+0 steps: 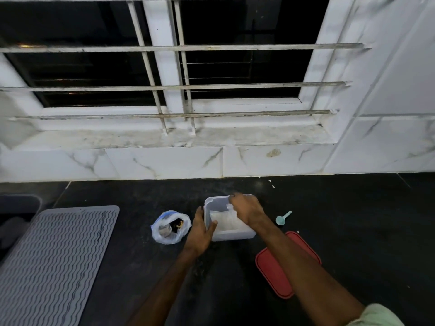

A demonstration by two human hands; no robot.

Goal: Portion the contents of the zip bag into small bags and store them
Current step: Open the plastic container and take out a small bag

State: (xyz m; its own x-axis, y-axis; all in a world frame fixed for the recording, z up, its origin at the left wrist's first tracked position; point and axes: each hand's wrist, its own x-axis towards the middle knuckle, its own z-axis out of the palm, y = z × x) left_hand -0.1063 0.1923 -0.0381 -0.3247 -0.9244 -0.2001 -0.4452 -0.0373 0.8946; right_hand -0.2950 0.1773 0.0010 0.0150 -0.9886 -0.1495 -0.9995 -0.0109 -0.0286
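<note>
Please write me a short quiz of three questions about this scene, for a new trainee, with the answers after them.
1. True or false: the red lid is closed on the white container.
2. What lies to the right of the container? A) a teal scoop B) a knife C) a cup
3. Fill in: the left hand grips the container's ____ wall, while the right hand reaches inside.

Key: 1 false, the lid lies on the counter; 2 A; 3 left.
</note>
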